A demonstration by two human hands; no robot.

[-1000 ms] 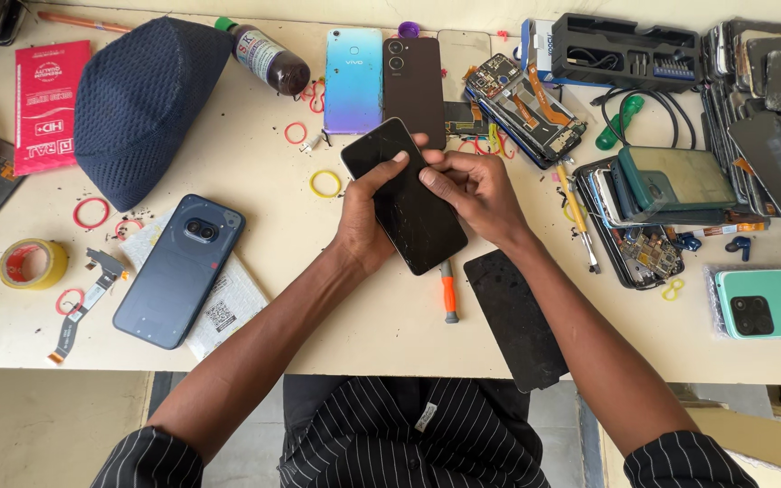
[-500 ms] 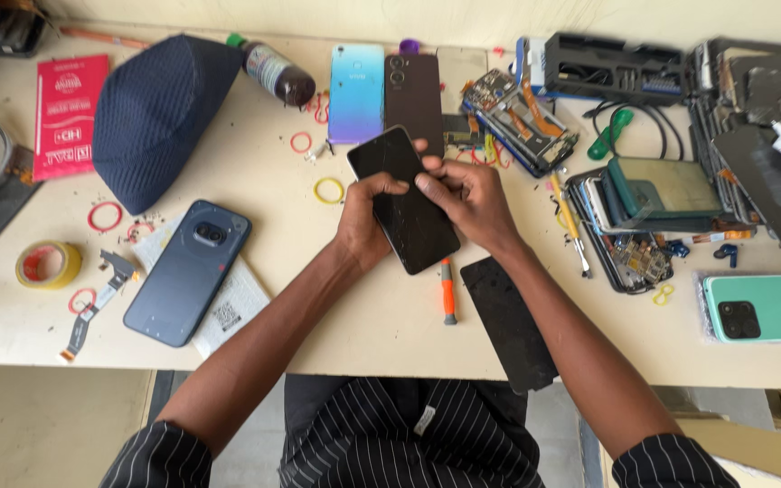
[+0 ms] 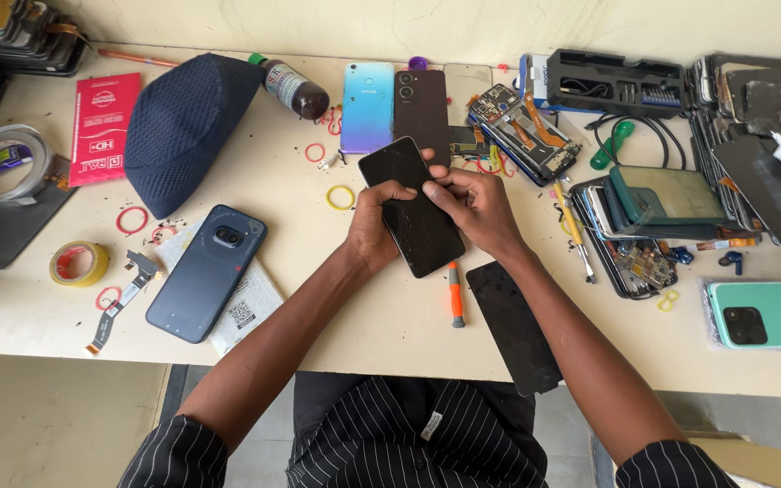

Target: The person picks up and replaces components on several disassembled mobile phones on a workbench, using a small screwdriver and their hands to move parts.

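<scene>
Both hands hold a black smartphone (image 3: 413, 206) with a cracked screen, raised a little above the cream table (image 3: 363, 316). My left hand (image 3: 374, 226) grips its left edge from below, thumb on the glass. My right hand (image 3: 474, 208) clasps the right edge, fingertips pressing on the upper screen. An orange-handled tool (image 3: 455, 295) lies on the table just below the phone, and a black screen panel (image 3: 514, 325) lies to its right.
A dark blue phone (image 3: 205, 271) lies on paper at left, near a navy cap (image 3: 183, 126), tape rolls (image 3: 79, 264) and rubber bands. A bottle (image 3: 291, 86), two phone backs (image 3: 368, 107) and opened phones sit behind. Parts trays and a green phone (image 3: 766, 313) crowd the right.
The phone stays in both hands. The fingers of my right hand have shifted slightly on the upper screen. The camera view has drifted a little.
</scene>
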